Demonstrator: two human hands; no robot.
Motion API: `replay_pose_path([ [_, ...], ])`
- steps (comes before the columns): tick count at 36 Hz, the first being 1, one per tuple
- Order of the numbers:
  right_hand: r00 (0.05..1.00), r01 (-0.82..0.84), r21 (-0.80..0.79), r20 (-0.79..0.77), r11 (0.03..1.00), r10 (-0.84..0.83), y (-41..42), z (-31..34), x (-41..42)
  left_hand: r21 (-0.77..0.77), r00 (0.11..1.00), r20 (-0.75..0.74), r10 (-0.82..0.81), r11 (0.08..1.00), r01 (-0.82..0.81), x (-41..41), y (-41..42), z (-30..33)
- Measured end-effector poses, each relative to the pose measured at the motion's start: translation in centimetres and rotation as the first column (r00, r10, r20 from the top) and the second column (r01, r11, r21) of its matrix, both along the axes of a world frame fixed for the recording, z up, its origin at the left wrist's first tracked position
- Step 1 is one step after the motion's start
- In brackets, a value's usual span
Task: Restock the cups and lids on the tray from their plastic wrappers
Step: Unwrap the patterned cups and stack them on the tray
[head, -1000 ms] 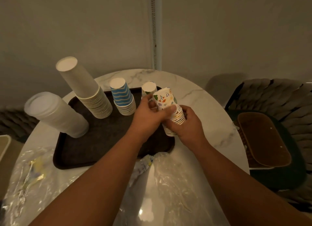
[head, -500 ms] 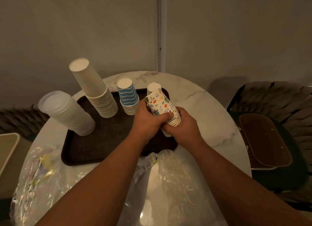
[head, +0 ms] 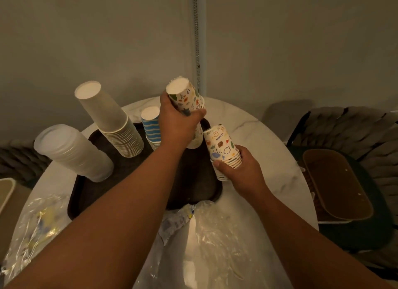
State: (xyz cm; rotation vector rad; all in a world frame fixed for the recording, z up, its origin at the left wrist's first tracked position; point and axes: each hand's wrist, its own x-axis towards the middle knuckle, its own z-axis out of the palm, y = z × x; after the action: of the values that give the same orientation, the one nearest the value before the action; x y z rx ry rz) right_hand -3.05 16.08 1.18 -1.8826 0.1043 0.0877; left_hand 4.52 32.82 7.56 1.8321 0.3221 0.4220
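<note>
Left hand (head: 176,122) grips a patterned cup stack (head: 186,99) upside down, upper centre of frame, above the dark tray (head: 86,194); right hand (head: 241,170) curls round a second patterned stack (head: 223,147) – centre right, at the tray's right edge; plastic wrappers (head: 215,234) lie lower centre.

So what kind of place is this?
Probably a café or self-serve drinks corner: a round marble-look table bears a dark tray of stacked paper cups, with woven chairs beside it.

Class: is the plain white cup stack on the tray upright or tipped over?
Upright, on the tray: the white cup stack stands mouth-down, bases up.
</note>
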Motion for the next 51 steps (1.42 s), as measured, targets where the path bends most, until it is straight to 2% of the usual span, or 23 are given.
replay_pose_path([
  [4, 1.0, 0.024, 0.034, 0.003, 0.999, -0.025, -0.9, -0.6, 0.5, 0.101, 0.998, 0.019, 0.051, 0.993, -0.053, 1.9, -0.3, -1.5],
  [15, 1.0, 0.016, 0.028, 0.0, 0.999, -0.016, -2.9, -1.4, 1.2, 0.164, 0.975, -0.18, 0.133, 0.981, -0.104, 2.3, -1.7, -7.9],
  [22, 1.0, 0.001, 0.012, -0.014, 1.0, 0.0, -3.4, -1.7, 0.8, 0.197, 0.963, -0.222, 0.152, 0.974, -0.108, 2.6, -1.6, -9.9],
  [28, 1.0, -0.007, 0.007, -0.006, 1.0, 0.007, -3.4, -1.5, 0.6, 0.103, 0.954, -0.287, 0.091, 0.993, -0.063, 1.4, -1.9, -9.1],
  [31, 1.0, 0.001, 0.009, -0.001, 1.0, 0.0, -3.1, -1.2, 0.5, 0.052, 0.96, -0.269, 0.079, 0.996, -0.068, -0.7, -2.4, -7.6],
  [35, 1.0, 0.011, 0.022, -0.012, 1.0, -0.01, -2.6, -0.3, 0.3, -0.167, 0.987, -0.155, 0.051, 0.983, -0.077, -4.9, -3.4, -4.9],
  [38, 1.0, -0.001, 0.008, -0.002, 1.0, 0.001, -1.7, 0.1, 0.1, -0.319, 0.98, -0.158, -0.122, 0.945, 0.066, -6.6, -3.8, -3.2],
  [40, 1.0, -0.015, -0.015, 0.009, 1.0, 0.015, -0.9, 0.6, -0.1, -0.416, 0.939, -0.186, -0.289, 0.889, 0.191, -6.8, -3.6, -2.6],
  [43, 0.999, -0.037, -0.074, 0.016, 0.997, 0.038, 0.5, 1.0, 0.0, -0.38, 0.898, -0.232, -0.374, 0.885, 0.271, -6.8, -3.1, -2.5],
  [45, 0.997, -0.07, -0.098, 0.02, 0.993, 0.072, 1.1, 0.8, 0.0, -0.35, 0.911, -0.221, -0.348, 0.9, 0.259, -6.9, -2.3, -2.7],
  [51, 0.995, -0.052, -0.048, 0.082, 0.997, 0.056, 2.7, 1.8, -1.4, -0.423, 0.933, -0.176, -0.312, 0.88, 0.215, -7.7, -0.4, -2.5],
])
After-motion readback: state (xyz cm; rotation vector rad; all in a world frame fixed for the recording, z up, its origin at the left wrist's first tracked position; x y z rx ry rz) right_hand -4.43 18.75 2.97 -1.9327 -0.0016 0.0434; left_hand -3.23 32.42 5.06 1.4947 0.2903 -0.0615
